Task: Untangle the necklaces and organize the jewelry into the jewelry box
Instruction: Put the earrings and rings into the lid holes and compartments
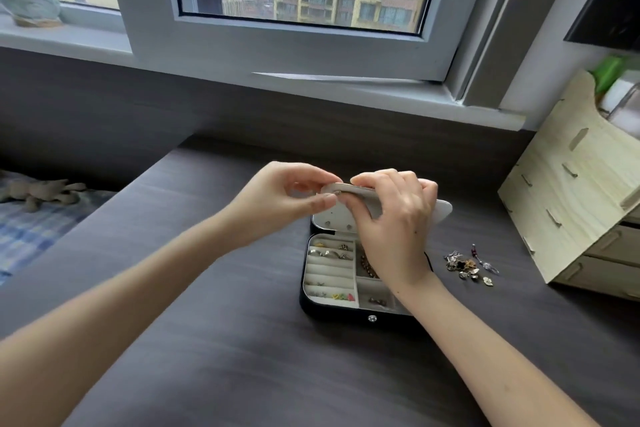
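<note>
Jewelry box (346,317) lies open on the table (225,340). Both hands are at its raised inner flap (330,217) — right hand (394,218) grips the top edge, left hand (287,198) pinches the flap's left corner. Loose jewelry pile (469,265) sits just right of the box.

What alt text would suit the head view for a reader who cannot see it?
A left hand and right hand hold the white earring panel of an open jewelry box on a dark table. Its compartments hold rings; a loose jewelry pile lies to its right.
</note>
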`<state>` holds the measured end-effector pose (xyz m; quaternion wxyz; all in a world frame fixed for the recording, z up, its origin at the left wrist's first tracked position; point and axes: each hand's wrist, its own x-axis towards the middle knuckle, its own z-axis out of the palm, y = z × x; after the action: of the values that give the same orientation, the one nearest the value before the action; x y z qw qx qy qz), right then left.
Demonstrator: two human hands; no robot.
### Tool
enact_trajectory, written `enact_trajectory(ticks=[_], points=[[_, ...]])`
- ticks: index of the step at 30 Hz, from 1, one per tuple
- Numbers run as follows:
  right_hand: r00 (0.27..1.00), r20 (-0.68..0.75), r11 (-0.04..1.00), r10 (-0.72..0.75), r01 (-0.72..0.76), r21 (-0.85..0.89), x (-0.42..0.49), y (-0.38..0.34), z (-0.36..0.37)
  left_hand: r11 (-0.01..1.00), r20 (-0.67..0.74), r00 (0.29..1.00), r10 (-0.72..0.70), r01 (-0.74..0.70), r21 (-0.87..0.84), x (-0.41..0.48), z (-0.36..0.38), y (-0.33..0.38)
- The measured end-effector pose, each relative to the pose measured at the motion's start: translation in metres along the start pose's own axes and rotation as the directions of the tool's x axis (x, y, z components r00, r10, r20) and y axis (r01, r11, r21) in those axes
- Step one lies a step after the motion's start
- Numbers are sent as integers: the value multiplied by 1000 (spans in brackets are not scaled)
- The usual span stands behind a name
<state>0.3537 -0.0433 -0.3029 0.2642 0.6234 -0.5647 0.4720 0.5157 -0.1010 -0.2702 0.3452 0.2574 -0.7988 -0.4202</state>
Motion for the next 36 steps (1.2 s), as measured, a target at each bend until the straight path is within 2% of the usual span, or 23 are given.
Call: enact_trajectory(ticks=[2, 5, 7, 10, 13, 14, 16, 18, 20, 30, 36], points=[[1000, 30, 1000, 2, -2, 29, 3, 1, 1, 994, -79, 993, 90, -85, 61, 2, 8, -7], [998, 59, 998, -15, 11, 57, 4, 3, -4, 985, -163, 975, 153, -137, 102, 9, 19, -10], [998, 50, 999, -25, 23, 34, -1, 6, -18, 986, -214, 965, 153, -133, 105, 12, 23, -13], [1000, -11, 996, 2, -3, -93, -12, 26, -50, 994, -268, 958, 102, -90, 54, 16, 24, -16], [973, 59, 956, 222, -206, -210, -20, 72, -80, 998, -272, 961, 54, -63, -25, 20, 24, -16], [937, 146, 932, 316, -278, -234, -22, 88, -85, 997, -278, 959, 47, -60, -39, 22, 25, -16], [819, 356, 883, 450, -349, -313, -28, 115, -89, 996, -309, 951, 23, -49, -75, 26, 26, -16], [713, 503, 868, 488, -335, -368, -33, 128, -89, 994, -356, 934, -19, -20, -106, 30, 26, -18], [669, 572, 876, 475, -302, -375, -34, 133, -86, 993, -387, 920, -53, 9, -115, 32, 30, -20], [693, 602, 892, 396, -134, -432, -29, 129, -81, 985, -385, 915, -121, 61, -164, 31, 38, -27], [671, 649, 869, 359, 15, -495, -30, 131, -77, 984, -383, 914, -132, 75, -161, 34, 39, -27]])
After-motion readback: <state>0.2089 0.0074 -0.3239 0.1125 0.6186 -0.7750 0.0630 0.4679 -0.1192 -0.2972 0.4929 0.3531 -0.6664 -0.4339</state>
